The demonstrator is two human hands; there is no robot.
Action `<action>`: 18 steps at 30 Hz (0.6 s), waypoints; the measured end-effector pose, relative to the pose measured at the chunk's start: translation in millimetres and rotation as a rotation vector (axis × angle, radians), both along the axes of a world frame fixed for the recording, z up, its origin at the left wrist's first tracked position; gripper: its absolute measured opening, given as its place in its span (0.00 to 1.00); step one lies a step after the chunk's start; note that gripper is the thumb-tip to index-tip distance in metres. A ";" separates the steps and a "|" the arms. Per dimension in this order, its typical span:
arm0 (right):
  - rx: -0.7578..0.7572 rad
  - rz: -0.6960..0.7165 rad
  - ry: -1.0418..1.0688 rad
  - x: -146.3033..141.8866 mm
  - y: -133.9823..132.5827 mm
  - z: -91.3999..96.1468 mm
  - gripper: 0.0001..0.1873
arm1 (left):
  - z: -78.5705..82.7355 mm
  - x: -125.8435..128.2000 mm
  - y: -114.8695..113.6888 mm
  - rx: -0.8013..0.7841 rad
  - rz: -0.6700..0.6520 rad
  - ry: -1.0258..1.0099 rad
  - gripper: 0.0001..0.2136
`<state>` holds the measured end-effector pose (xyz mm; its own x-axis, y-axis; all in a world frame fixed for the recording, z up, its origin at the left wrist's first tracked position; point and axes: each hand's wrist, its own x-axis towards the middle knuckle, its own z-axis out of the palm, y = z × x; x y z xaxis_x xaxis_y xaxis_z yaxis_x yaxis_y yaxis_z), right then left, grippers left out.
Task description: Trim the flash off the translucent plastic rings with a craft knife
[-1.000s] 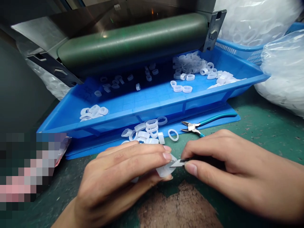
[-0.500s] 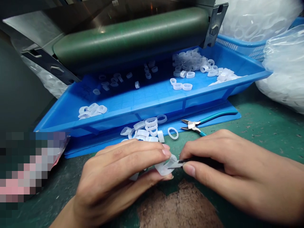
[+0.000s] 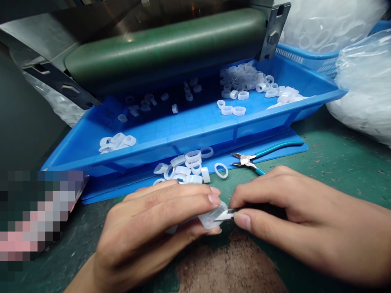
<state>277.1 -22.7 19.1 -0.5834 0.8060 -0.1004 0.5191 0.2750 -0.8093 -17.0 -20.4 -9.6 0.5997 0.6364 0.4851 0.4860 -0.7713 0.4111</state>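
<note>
My left hand [image 3: 159, 228] pinches a translucent white plastic ring [image 3: 207, 219] between fingers and thumb. My right hand [image 3: 293, 219] is closed on a small knife [image 3: 225, 215] with a dark handle, mostly hidden in the palm. Its short blade rests at the ring's opening, against the inner wall as far as I can see. Part of another pale piece [image 3: 172, 229] shows under my left fingers. Just beyond my hands lie several loose rings [image 3: 193, 156] in a heap, with one thin ring [image 3: 221, 170] apart from them.
Side cutters [image 3: 246, 159] with teal handles lie on a blue sheet [image 3: 293, 142]. Behind stands a blue tray [image 3: 183, 140] holding scattered rings, under a green conveyor roller [image 3: 168, 47]. Clear bags [image 3: 363, 89] of rings are at the right. The green tabletop [image 3: 342, 171] has a worn brown patch.
The knife blade has shifted slightly down and left within the ring, and its angle has changed a little. Both hands keep their holds; the whole view has shifted slightly.
</note>
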 end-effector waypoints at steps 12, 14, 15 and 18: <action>-0.274 0.009 0.117 -1.0 2.3 8.9 0.18 | -6.3 -4.0 -0.7 0.015 0.008 -0.061 0.12; -0.269 0.003 0.116 -1.1 3.3 7.6 0.18 | -6.8 -3.9 -0.7 0.020 0.007 -0.060 0.11; -0.246 -0.004 0.104 -1.2 3.2 6.9 0.18 | -6.8 -3.8 -0.6 0.020 0.005 -0.059 0.11; -0.135 -0.036 0.052 -1.8 1.2 4.9 0.20 | -6.2 -3.4 0.1 0.024 0.016 -0.065 0.11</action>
<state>275.3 -21.6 24.0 -0.5614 0.8077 -0.1801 0.4834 0.1434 -0.8636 -20.4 -20.4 -15.8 0.5563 0.6333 0.5380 0.4708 -0.7737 0.4239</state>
